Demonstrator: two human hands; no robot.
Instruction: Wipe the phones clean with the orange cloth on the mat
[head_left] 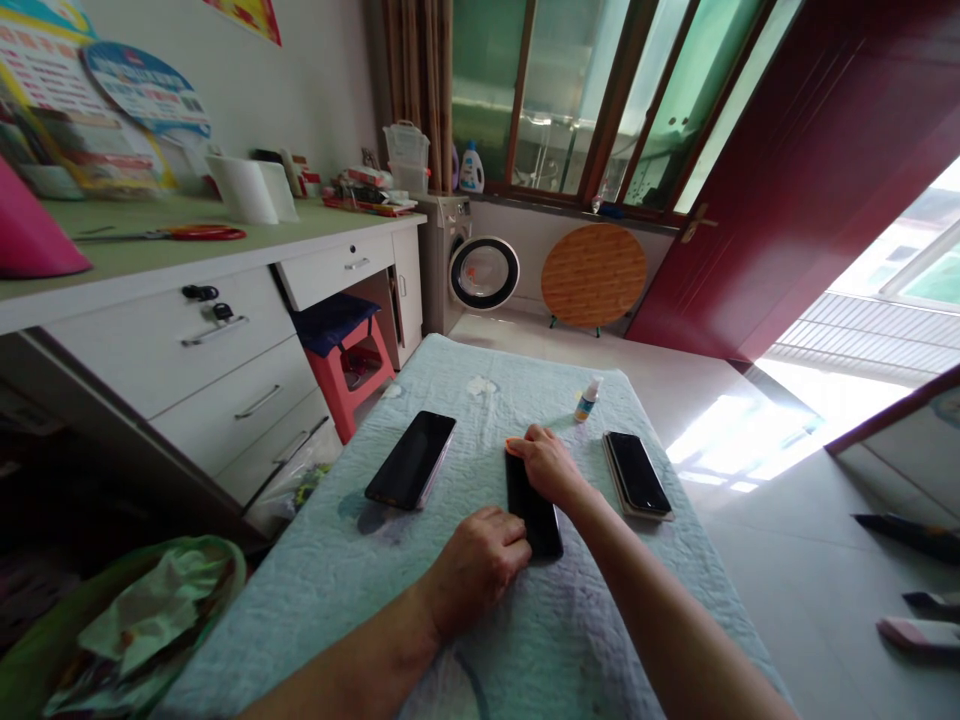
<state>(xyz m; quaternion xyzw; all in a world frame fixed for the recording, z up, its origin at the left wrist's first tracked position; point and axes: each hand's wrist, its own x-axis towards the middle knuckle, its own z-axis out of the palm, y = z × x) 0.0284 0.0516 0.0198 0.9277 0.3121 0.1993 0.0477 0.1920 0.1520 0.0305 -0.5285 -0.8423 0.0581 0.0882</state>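
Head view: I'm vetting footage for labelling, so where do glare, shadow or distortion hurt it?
Head view: sunlight washes out patches of the floor near the red door, which leans, likely wide-angle stretch; same head view: deep shadow swallows detail beneath the desk, while the phone under the right hand shows clearly.

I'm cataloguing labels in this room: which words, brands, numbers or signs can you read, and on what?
No text is legible.
Round blue sign: characters too blurred.
Wall poster: too blurred.
Small bottle: label too small.
White bottle: label too small.
Middle phone: no lettering visible.
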